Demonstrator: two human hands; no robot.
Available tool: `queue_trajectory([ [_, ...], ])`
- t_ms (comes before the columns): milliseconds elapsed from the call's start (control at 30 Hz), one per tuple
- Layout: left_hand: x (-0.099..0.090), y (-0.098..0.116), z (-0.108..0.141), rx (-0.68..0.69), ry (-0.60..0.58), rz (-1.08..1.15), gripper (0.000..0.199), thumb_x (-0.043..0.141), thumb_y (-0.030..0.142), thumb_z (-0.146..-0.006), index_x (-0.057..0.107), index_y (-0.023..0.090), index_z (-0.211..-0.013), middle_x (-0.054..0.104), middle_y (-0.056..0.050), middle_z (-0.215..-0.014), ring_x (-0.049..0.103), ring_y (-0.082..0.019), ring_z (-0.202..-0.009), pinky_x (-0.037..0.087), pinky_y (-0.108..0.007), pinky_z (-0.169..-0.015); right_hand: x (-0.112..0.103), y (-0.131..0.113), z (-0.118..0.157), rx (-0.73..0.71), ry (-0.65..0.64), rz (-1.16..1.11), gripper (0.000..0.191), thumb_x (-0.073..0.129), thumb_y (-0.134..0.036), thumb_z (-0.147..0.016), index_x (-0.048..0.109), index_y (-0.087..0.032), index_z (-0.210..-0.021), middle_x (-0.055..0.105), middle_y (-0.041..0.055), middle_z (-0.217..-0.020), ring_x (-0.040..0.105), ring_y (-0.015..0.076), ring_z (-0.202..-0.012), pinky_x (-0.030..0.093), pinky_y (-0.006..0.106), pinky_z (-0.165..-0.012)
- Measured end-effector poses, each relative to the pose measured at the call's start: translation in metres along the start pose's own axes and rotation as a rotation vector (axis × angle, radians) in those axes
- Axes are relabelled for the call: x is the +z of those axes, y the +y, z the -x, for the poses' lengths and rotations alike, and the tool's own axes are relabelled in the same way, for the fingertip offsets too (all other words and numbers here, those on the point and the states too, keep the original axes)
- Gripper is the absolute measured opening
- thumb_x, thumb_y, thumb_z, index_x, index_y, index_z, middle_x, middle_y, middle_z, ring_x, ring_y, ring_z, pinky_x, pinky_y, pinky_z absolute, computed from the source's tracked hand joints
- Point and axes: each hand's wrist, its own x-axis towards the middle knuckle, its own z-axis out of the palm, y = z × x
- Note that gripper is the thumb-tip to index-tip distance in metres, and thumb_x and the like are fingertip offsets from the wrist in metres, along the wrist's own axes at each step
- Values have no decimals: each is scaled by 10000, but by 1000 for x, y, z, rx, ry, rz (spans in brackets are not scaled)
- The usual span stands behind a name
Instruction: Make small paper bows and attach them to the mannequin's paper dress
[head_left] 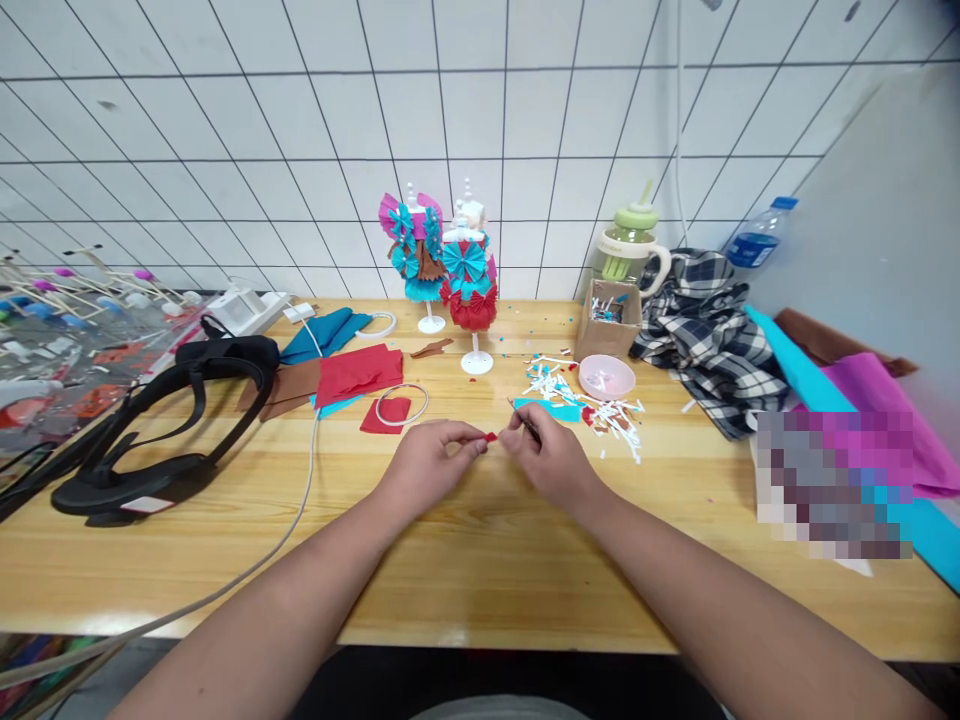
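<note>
My left hand (435, 462) is closed in a pinch on a small red paper piece (491, 437) above the wooden table. Close by on the right, my right hand (555, 455) is closed round a thin dark tool (531, 428); its kind is mostly hidden by the fingers. Beyond the hands stand two small white dress forms, one in a red and turquoise paper dress (471, 285), the other in a pink, brown and turquoise dress (416, 250). Left of my left hand, a white ring (426, 405) overlaps a red paper square (386, 416).
White paper strips (619, 430) lie scattered near a pink bowl (607, 378) and a small cardboard box (609, 325). A black headset (169, 430) and a white cable (300, 500) occupy the left. Folded red paper (360, 375) and a plaid cloth (705, 330) also lie there.
</note>
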Motion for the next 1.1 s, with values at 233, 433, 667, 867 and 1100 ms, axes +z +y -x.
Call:
queue_trajectory([
  [233, -1, -4, -7, -229, -28, 544, 270, 690, 388, -721, 703, 140, -828, 745, -70, -784, 690, -211, -786, 509, -322, -780, 12, -2, 6, 0, -240, 28, 266, 255, -411, -972, 389, -237, -823, 504, -29, -691, 482, 154, -646, 335, 259, -614],
  [433, 5, -5, -5, -224, -51, 551, 248, 714, 369, -698, 721, 146, -806, 742, -58, -782, 678, -191, -760, 514, -307, -768, 14, 1, 7, -24, -263, 15, 295, 241, -416, -980, 408, -230, -823, 549, -10, -757, 502, 153, -700, 349, 262, -651],
  [667, 6, -6, -4, -210, -75, 570, 228, 719, 349, -697, 730, 153, -813, 745, -57, -806, 675, -193, -779, 505, -314, -789, 14, 1, 5, -28, -235, 0, 324, 277, -402, -976, 468, -217, -792, 569, -11, -717, 520, 147, -688, 358, 260, -641],
  [867, 8, -5, -3, -219, -64, 633, 211, 718, 340, -700, 727, 147, -785, 733, -53, -768, 660, -189, -759, 492, -324, -797, 18, 0, 5, 82, -230, -213, 338, 338, -443, -945, 523, -207, -789, 468, -38, -591, 458, 126, -570, 363, 237, -536],
  [1100, 12, -6, -2, -285, -70, 679, 217, 724, 343, -689, 727, 141, -770, 724, -49, -739, 646, -174, -735, 478, -311, -794, 28, 10, 6, 186, -249, -408, 375, 372, -525, -909, 529, -204, -799, 379, -63, -519, 343, 108, -458, 292, 230, -444],
])
